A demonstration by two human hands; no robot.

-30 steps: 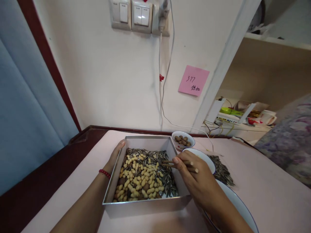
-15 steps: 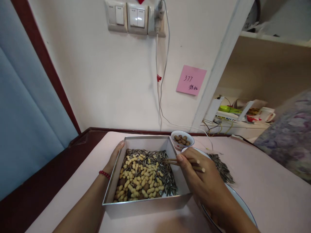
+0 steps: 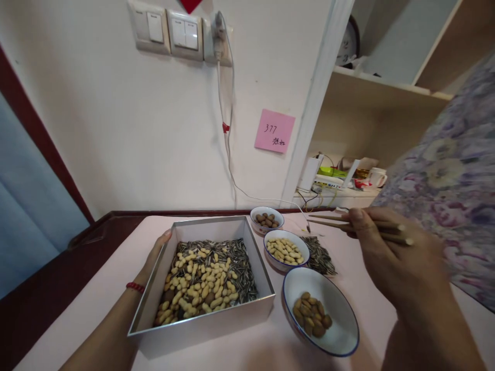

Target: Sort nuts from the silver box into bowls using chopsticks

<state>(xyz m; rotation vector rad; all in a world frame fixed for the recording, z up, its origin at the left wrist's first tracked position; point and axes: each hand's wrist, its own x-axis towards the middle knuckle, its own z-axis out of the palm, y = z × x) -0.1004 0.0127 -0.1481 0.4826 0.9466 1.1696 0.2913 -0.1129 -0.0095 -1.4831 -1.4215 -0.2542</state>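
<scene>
A grey square box [image 3: 204,322] on the pink table holds mixed peanuts and striped sunflower seeds [image 3: 203,281]. My left hand [image 3: 154,252] lies flat against the box's left wall, fingers stretched out. My right hand [image 3: 394,257] is raised to the right of the box, closed on a pair of wooden chopsticks [image 3: 336,221] whose tips point left above a seed pile [image 3: 319,255]. I cannot tell whether the tips carry a seed. Right of the box stand a peanut bowl [image 3: 286,250] and a larger bowl of brown nuts [image 3: 323,312].
A small bowl of brown nuts [image 3: 266,219] sits at the back by the wall. A white cable [image 3: 228,134] hangs from the wall socket down to the table. A pink sticky note [image 3: 274,131] is on the wall. Floral fabric [image 3: 456,170] fills the right side; shelves with clutter stand behind.
My right hand has lifted the chopsticks out of the box and swung them right, over the seed pile. The view has turned right, uncovering the bowls. My left hand stays on the box.
</scene>
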